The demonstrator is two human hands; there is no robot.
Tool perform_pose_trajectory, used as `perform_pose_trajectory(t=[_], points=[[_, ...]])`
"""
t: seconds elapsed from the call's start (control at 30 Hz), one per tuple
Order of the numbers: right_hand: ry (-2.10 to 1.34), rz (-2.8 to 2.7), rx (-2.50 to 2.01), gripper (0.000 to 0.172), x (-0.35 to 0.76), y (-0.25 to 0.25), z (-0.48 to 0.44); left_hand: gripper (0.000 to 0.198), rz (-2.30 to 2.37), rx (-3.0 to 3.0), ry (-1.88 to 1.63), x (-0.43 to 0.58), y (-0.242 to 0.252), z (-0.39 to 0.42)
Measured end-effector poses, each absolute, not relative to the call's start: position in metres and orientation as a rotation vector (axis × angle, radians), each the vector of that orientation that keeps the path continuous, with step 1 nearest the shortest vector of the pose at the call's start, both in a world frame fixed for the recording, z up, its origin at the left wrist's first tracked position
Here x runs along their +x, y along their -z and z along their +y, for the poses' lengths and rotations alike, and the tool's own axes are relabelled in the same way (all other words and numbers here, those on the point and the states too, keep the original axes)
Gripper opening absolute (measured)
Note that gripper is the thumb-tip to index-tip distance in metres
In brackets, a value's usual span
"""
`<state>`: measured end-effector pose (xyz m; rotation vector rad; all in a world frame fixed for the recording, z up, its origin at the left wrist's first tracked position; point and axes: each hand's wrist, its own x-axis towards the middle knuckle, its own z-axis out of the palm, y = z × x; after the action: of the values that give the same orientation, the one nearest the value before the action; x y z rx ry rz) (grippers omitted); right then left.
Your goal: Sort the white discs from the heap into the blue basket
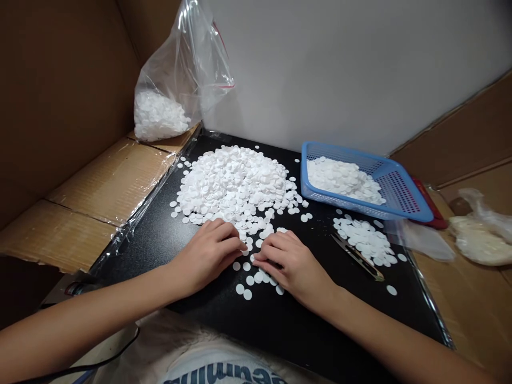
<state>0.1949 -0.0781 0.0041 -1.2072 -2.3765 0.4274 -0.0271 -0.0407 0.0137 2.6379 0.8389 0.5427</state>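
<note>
A large heap of small round white discs [236, 181] lies on the black tabletop, with loose discs trailing toward me. At the heap's near edge, my left hand [212, 248] rests with fingers curled and pressed together; what its fingertips hold, if anything, is hidden. My right hand [290, 264] faces it a short gap away, thumb and forefinger closed in a pinch at the edge of a white disc [252, 257]. Several scattered discs [248, 294] lie below and between the two hands.
A blue basket [410, 213] partly filled with discs stands at the back right. Before it lie a smaller disc pile [366, 240] and metal thread snips [358, 257]. A clear bag [160, 114] of discs sits back left on cardboard. Another plastic bag [482, 240] lies far right.
</note>
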Motion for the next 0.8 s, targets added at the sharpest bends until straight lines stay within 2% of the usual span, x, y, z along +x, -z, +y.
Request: perform_pose_trajectory(t=[0.17,0.33,0.5,0.7,0.8], points=[[-0.434,-2.413,-1.141,0.014,0.199,-0.006,-0.089,0.004,0.881,2.708,-0.414,-0.013,-0.010,-0.037],[-0.556,-2.378,-1.189,0.013,0.208,-0.013,-0.091,0.007,0.852,2.727,-0.376,-0.006,-0.009,-0.040],[-0.481,-2.292,-1.286,0.009,0.210,-0.014,-0.071,0.002,0.862,2.616,-0.326,0.002,-0.014,-0.038],[-0.484,-2.356,-1.246,0.009,0.197,-0.007,-0.056,0.009,0.693,2.650,-0.402,-0.011,-0.012,-0.038],[-0.489,-2.355,-1.224,0.005,0.194,-0.003,-0.057,0.018,0.575,2.717,-0.389,-0.025,-0.012,-0.039]])
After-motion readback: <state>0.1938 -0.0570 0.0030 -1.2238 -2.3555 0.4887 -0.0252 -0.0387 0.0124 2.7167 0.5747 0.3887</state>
